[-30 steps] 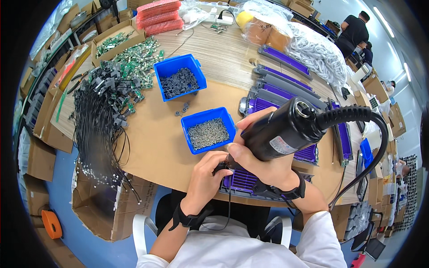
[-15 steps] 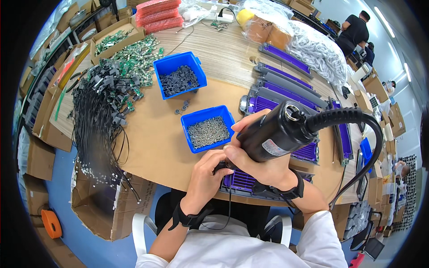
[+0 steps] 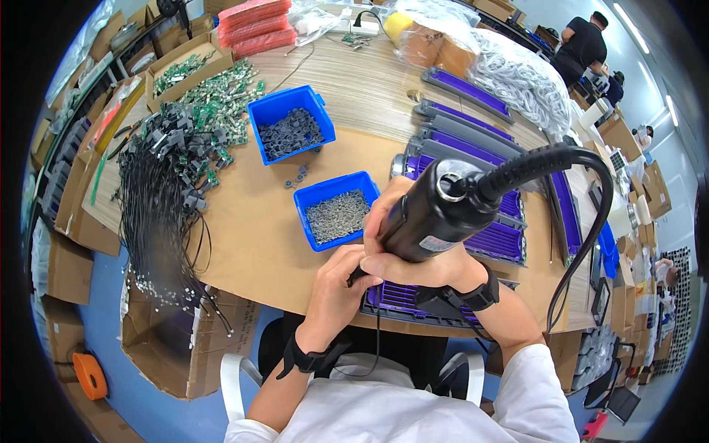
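Observation:
My right hand (image 3: 417,262) is wrapped round a black corded electric screwdriver (image 3: 436,210), its body tilted and its cord looping off to the right. Just left of it, my left hand (image 3: 340,284) is closed, with thumb and forefinger pinched on a small dark part mostly hidden by the fingers. A thin black wire (image 3: 379,317) hangs from that spot. Under both hands lies a purple and grey slatted housing (image 3: 399,299) at the table's near edge. The screwdriver's tip is hidden. Beyond the hands sits a blue bin of small screws (image 3: 336,218).
Farther back stands a blue bin of grey rubber-like rings (image 3: 292,133). Black cables with grey connectors (image 3: 159,177) and green circuit boards (image 3: 221,96) heap up at left. More purple housings (image 3: 465,148) line the right side. An open carton (image 3: 214,354) stands below the table's left edge.
The screwdriver and my right hand have shifted left and slightly down, and the tool's top leans more toward me. My left hand keeps its pinch nearly in place.

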A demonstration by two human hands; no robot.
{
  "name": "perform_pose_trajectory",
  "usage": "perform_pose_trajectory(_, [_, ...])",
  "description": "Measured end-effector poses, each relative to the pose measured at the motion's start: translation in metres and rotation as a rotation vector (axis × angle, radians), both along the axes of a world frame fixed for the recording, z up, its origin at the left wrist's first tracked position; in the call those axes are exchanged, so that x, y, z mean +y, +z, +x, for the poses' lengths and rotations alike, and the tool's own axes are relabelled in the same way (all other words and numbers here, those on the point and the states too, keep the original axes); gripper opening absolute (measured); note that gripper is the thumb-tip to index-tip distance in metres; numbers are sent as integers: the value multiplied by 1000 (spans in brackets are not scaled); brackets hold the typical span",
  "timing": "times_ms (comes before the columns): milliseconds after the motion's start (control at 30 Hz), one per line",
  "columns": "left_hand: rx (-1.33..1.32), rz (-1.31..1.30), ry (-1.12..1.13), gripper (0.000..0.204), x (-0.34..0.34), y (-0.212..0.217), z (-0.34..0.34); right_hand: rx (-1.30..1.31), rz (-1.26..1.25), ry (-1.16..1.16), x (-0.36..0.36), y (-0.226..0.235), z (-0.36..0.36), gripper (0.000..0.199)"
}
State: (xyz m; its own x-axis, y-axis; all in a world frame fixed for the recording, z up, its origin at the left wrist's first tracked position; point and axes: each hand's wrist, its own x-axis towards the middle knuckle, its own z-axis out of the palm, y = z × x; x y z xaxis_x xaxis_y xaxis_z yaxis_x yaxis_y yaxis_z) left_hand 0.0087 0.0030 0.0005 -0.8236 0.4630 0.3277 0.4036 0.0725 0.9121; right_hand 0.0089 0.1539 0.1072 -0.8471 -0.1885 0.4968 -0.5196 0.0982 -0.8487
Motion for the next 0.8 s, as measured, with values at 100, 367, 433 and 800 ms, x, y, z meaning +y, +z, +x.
perform_pose_trajectory(100, [-33, 12, -9, 35, 0, -2, -1, 16, 36, 25, 1, -1, -2, 28])
perform_pose_trajectory(367, [-13, -12, 3, 33, 0, 3, 1, 3, -61, -167, -8, 2, 14, 31])
perform_pose_trajectory(433, [-13, -65, -42, 34, -1, 6, 2, 51, -1, -293, 0, 25, 25, 34])
perform_pose_trajectory(800, [147, -205, -94, 41, 0, 10, 0, -272, 1021, -401, 66, 12, 90, 33])
